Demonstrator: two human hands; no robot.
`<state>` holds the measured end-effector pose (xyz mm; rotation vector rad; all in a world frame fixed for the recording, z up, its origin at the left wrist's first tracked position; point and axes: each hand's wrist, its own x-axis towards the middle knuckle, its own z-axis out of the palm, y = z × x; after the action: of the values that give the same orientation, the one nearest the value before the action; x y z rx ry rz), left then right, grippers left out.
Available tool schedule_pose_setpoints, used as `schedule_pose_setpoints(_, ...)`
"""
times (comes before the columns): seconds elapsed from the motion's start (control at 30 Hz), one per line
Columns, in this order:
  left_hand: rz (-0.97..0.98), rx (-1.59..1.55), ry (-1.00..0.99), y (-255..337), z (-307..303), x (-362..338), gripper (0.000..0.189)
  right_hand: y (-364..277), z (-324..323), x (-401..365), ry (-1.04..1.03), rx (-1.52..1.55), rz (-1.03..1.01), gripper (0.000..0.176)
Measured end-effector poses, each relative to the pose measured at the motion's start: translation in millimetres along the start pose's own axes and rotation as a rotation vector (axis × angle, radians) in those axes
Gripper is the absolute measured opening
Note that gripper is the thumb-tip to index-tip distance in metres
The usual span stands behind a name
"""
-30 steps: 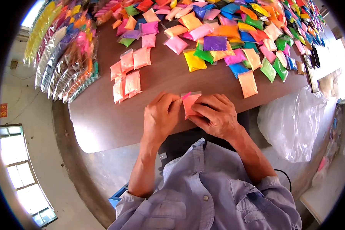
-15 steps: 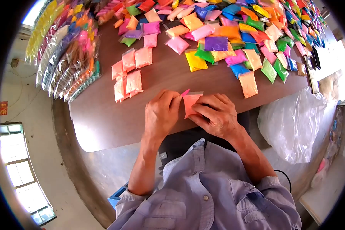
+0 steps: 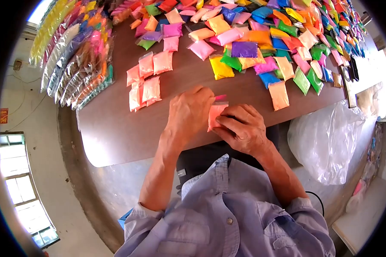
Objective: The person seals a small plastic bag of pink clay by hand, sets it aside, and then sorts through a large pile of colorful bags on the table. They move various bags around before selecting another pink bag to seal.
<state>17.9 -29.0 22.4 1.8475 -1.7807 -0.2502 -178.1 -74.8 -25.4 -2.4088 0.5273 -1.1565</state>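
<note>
Left hand is curling into a narrow pinch on a thin pink strip, while the right hand is gripping a small salmon packet between thumb and fingers. Beneath the hands, a smooth brown table is spreading out, its rounded near corner catching a white glare. Across its far side a heap of plump, glossy packets is sprawling in orange, blue, green, purple and yellow (most of them squarish little pillows). At the left, long clear sleeves are lying side by side, wrinkled and shiny, with coloured contents showing through. Beside the table's right edge, a crumpled, translucent plastic bag is bulging in soft folds. On the bare stretch near the sleeves, a cluster of salmon packets is sitting together, some overlapping. Just below the heap, a peach packet is lying flat. Smaller than those groups, the small salmon packet is standing out between the two hands, its clear film edge facing away from the body. Smallest of all, the thin pink strip is poking past the left fingertips, near that film edge.
</note>
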Motion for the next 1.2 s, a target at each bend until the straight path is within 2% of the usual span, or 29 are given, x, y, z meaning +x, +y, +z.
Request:
schedule_pose_setpoints(0.13, -0.089, -0.103, 0.09, -3.5, -5.3, -9.3, 0.006, -6.1, -7.1, 7.6, 0.013, 0.067, 0.054, 0.025)
schedule_pose_setpoints(0.23, -0.272, -0.201, 0.123, 3.2, -18.0, -33.1, 0.004, -3.8, -7.4, 7.7, -0.011, 0.031, 0.042, 0.02)
schedule_pose_setpoints(0.37, -0.32, -0.221, 0.208, 12.9, -16.6, -71.0, 0.004, -2.4, -2.9, 5.7, -0.025, 0.015, 0.064, 0.02)
schedule_pose_setpoints(0.53, -0.266, -0.226, 0.308, 31.7, 7.6, -83.3, 0.004, -7.4, -0.3, 8.0, -0.008, -0.045, 0.116, 0.026)
schedule_pose_setpoints(0.67, -0.262, -0.24, 0.307, 31.0, 21.6, -79.8, 0.004, -8.5, 3.5, 7.1, -0.003, -0.081, 0.144, 0.03)
schedule_pose_setpoints(0.87, -0.286, -0.148, 0.284, 7.4, 5.0, -86.1, 0.005, -6.8, 8.7, 4.3, 0.04, -0.078, 0.144, 0.03)
schedule_pose_setpoints(0.93, -0.431, -0.133, 0.278, 3.5, -2.7, -85.9, 0.005, -5.8, 8.8, 3.9, 0.067, -0.088, 0.117, 0.027)
schedule_pose_setpoints(1.0, -0.441, -0.148, 0.291, 15.2, -4.1, -85.7, 0.005, -2.3, 9.9, 1.1, 0.063, -0.092, 0.111, 0.027)
schedule_pose_setpoints(1.07, -0.306, -0.204, 0.337, 30.4, 1.8, -81.2, 0.006, -2.1, 11.4, 2.9, 0.064, -0.096, 0.094, 0.026)
schedule_pose_setpoints(1.2, -0.267, -0.195, 0.316, 33.5, 23.1, -84.4, 0.004, -6.1, 9.5, 4.5, 0.068, -0.088, 0.125, 0.024)
